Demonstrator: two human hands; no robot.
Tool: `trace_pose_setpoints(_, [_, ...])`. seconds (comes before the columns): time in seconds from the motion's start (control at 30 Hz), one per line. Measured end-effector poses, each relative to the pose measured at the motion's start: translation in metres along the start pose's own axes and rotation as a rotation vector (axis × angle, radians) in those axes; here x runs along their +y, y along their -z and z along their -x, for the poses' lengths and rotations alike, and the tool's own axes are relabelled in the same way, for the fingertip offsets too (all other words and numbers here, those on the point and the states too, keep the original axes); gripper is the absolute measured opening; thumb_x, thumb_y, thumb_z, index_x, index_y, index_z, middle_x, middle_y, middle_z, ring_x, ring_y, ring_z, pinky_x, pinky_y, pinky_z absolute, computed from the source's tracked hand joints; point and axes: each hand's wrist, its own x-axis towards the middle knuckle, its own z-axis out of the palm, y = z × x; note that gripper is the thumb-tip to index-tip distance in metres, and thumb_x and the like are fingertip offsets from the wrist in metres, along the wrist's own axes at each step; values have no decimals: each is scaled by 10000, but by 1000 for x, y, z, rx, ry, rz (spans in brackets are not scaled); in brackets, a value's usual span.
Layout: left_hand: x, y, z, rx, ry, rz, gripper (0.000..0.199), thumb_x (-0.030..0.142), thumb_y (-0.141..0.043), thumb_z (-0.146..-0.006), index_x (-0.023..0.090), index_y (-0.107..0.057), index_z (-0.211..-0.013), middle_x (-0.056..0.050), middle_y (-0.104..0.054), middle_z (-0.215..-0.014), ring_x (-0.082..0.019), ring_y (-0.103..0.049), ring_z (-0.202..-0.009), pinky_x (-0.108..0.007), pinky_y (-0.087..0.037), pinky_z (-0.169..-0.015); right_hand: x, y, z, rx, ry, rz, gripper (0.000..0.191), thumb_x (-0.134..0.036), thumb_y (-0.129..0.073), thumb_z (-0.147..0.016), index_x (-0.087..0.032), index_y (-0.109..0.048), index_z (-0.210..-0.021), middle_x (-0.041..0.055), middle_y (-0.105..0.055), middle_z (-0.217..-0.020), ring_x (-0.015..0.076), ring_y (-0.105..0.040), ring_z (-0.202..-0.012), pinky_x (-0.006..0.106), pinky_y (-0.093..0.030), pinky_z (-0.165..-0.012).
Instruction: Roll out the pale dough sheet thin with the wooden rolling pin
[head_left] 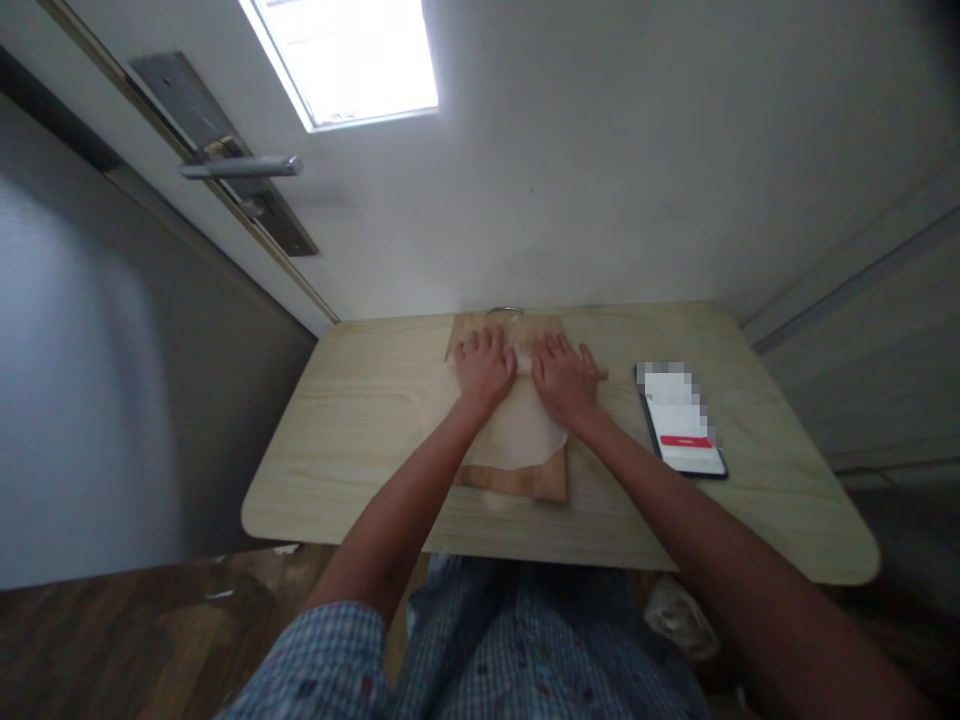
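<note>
A pale, thin round sheet of dough (521,440) lies over a wooden board (551,482) in the middle of the table. Both palms rest flat across what looks like a thin rolling pin (602,374); only its right end pokes out clearly, and the rest is mostly hidden. My left hand (484,368) has its fingers stretched forward over the far part of the board. Beside it, my right hand (564,378) lies with fingers extended and somewhat apart. Neither hand is wrapped round the pin.
The light wood table (337,430) has rounded corners and meets a white door (600,180) at its far edge. To the right of my right hand lies a phone (682,425) with a lit screen. A metal door handle (244,167) juts out at upper left.
</note>
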Motion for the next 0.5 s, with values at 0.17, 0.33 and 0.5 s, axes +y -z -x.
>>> trace_pose_setpoints(0.17, [-3,4,22,-29,-33,12,502,358,-200,-863,139,-327,-1296,-91,-364,-1346,-227,-262,-1255,-422,-182,-1006,-1,4,20,17,63,-12,432,-273,-237,-875,-172,-429,-1248,88,-381,-1335,195,-311,-1232,411,-208,-988])
trace_pose_setpoints(0.33, [-2,4,22,-16,-15,-5,506,358,-209,-861,123,-340,-1290,-95,-348,-1356,-228,-266,-1256,-424,-179,-1012,0,3,19,7,63,-5,428,-277,-236,-879,-180,-431,-1246,75,-390,-1331,193,-314,-1231,406,-216,-987])
trace_pose_setpoints(0.5, [0,0,13,0,1,-13,488,362,-207,-867,155,-365,-1280,-90,-400,-1322,-235,-274,-1252,-420,-163,-1016,3,3,10,-34,80,30,438,-284,-244,-876,-149,-413,-1257,97,-381,-1333,210,-329,-1221,426,-228,-976])
